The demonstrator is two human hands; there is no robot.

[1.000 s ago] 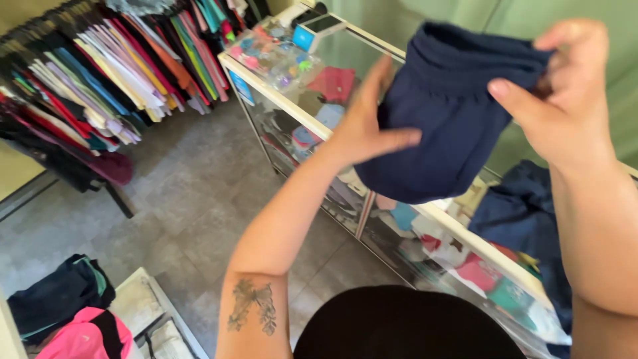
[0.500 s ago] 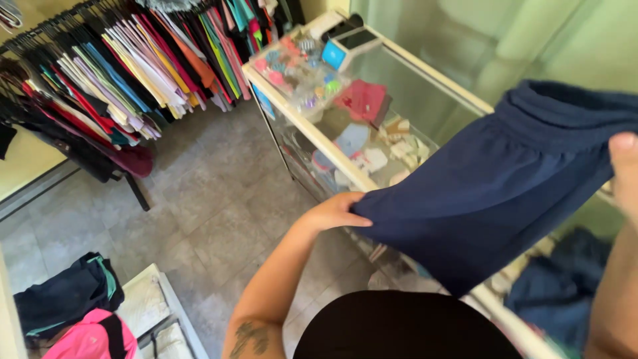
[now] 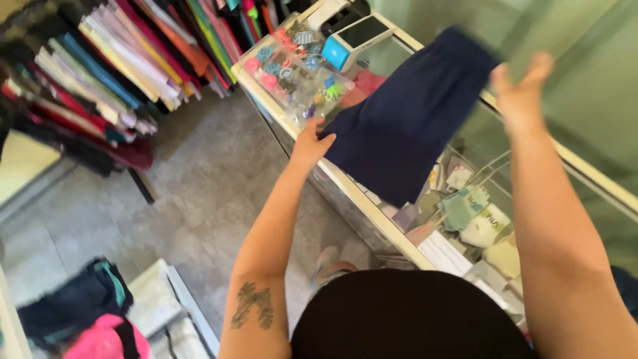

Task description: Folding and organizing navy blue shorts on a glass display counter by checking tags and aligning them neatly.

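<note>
Spreading step: left hand (image 3: pixel 311 143) pinches the navy garment (image 3: pixel 405 123) corner; right hand (image 3: pixel 522 90) fingers splayed, released. Next, I judge: flatten it on the glass counter (image 3: pixel 372 203)

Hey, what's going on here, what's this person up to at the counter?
A person stands at a glass display counter, spreading a navy blue garment flat over its top. The left hand grips the garment's near edge; the right hand is raised, fingers spread, beside the far edge, and whether it touches the cloth is unclear. A clear box of colourful small items sits on the counter, and a rack of hanging clothes stands to the left.
</note>
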